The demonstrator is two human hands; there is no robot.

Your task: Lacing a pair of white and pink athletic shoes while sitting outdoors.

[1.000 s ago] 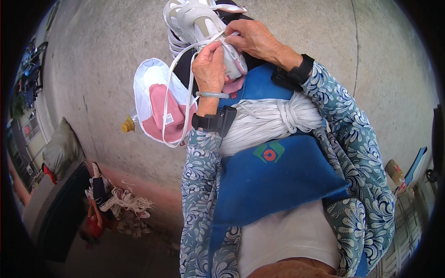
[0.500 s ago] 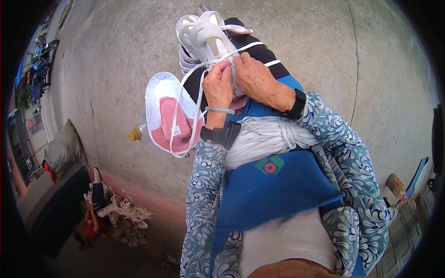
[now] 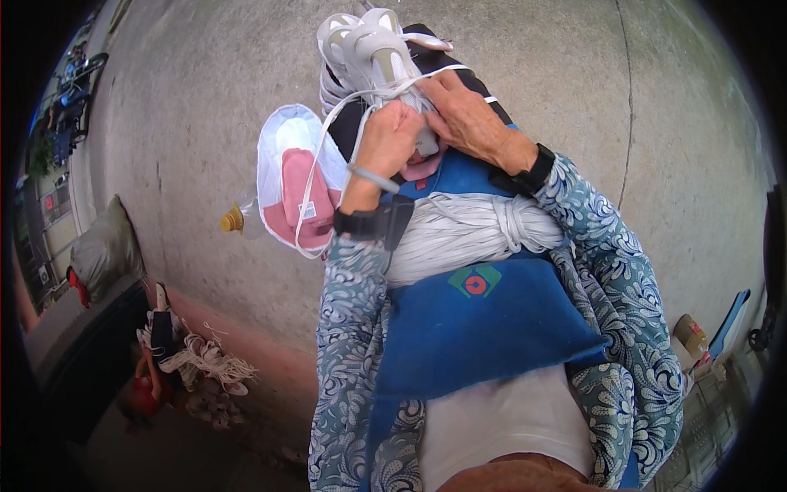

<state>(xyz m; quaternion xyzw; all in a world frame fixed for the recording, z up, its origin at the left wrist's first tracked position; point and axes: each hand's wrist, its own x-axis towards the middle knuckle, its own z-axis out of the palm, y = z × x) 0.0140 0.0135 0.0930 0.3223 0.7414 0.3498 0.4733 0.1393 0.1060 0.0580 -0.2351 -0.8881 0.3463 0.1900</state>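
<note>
A stack of white and grey sneaker uppers [image 3: 385,51] lies across my knees, toes pointing away. My left hand [image 3: 388,138] is closed over the near side of the top upper, fingers curled on a white shoelace [image 3: 332,123]; the fingertips are hidden. The lace crosses the upper and hangs in a long loop on the left. My right hand [image 3: 469,115] grips the upper's right edge, with its index finger along the lace and its thumb toward my left hand. A pink tongue [image 3: 422,168] shows below them. A thick bundle of white laces [image 3: 467,234] lies on my lap.
Left of my knees rests a white-and-pink shoe upper [image 3: 299,176], beside a clear bottle with a yellow cap [image 3: 232,218]. A blue apron [image 3: 484,336] covers my lap. A person in red [image 3: 147,385] sits lower left near more laces [image 3: 213,361]. A filled sack [image 3: 106,246] stands behind.
My hands have moved apart a little. My left hand has drawn back toward me and curled; my right index finger has reached forward along the lace.
</note>
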